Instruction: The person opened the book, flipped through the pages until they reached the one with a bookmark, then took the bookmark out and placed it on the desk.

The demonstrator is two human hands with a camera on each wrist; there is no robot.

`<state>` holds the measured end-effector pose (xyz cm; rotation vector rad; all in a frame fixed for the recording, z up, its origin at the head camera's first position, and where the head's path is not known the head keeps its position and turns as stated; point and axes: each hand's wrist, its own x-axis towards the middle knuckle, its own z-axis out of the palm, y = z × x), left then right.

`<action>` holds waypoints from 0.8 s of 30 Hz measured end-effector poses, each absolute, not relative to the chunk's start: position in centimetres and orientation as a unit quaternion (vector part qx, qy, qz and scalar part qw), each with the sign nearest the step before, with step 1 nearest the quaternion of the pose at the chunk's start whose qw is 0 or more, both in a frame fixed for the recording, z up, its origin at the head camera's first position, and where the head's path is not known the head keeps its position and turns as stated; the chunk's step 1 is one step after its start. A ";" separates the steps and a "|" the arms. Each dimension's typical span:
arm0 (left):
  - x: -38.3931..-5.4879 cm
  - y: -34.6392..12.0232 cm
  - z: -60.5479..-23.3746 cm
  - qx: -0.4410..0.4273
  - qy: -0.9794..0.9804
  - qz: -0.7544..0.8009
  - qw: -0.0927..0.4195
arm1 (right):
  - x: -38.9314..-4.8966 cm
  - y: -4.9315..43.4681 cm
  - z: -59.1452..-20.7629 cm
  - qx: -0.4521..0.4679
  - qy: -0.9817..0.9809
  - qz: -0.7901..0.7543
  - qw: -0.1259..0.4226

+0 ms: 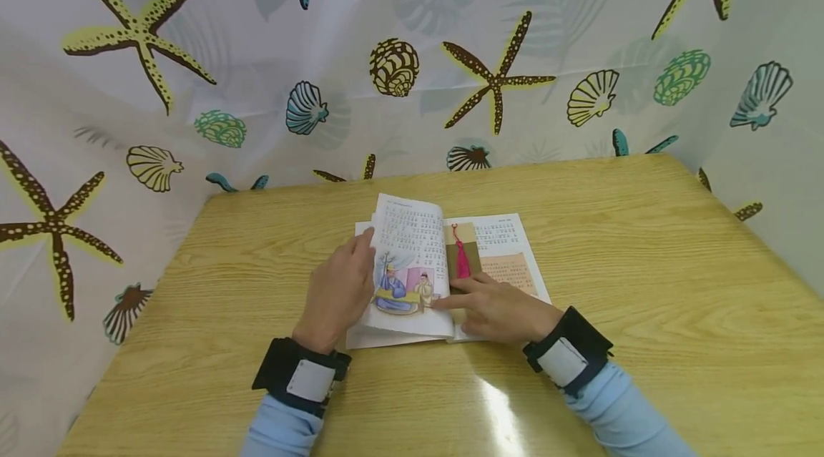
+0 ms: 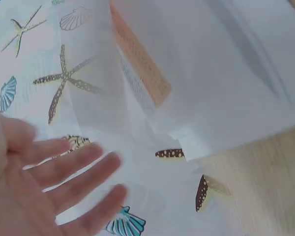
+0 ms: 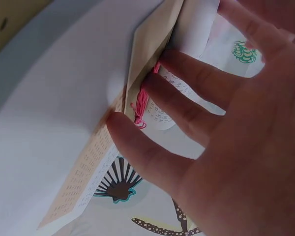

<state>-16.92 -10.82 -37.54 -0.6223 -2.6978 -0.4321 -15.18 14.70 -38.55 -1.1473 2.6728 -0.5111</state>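
Note:
An open book (image 1: 412, 228) with printed text and a coloured picture lies on the table, its left leaf raised a little over the pages beneath. A brown card bookmark (image 1: 473, 257) with a pink tassel (image 1: 462, 260) lies on the right page along the fold. My left hand (image 1: 337, 292) is at the left edge of the leaf; its fingers look loosely spread in the left wrist view. With fingers extended, my right hand (image 1: 505, 307) rests across the lower part of the bookmark, the index fingertip reaching the left leaf. In the right wrist view, fingertips (image 3: 119, 120) touch the page and bookmark.
The wooden table (image 1: 644, 264) extends around the book on all sides. Behind it hangs a white cloth (image 1: 347, 35) printed with starfish and shells. Black bands (image 1: 569, 350) with pale patches circle both wrists, above light blue sleeves (image 1: 624, 407).

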 end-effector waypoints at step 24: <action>-16.2 -8.9 -39.2 -0.282 -0.934 -0.158 -0.149 | -15.6 15.8 -37.8 -0.350 0.903 -0.243 0.054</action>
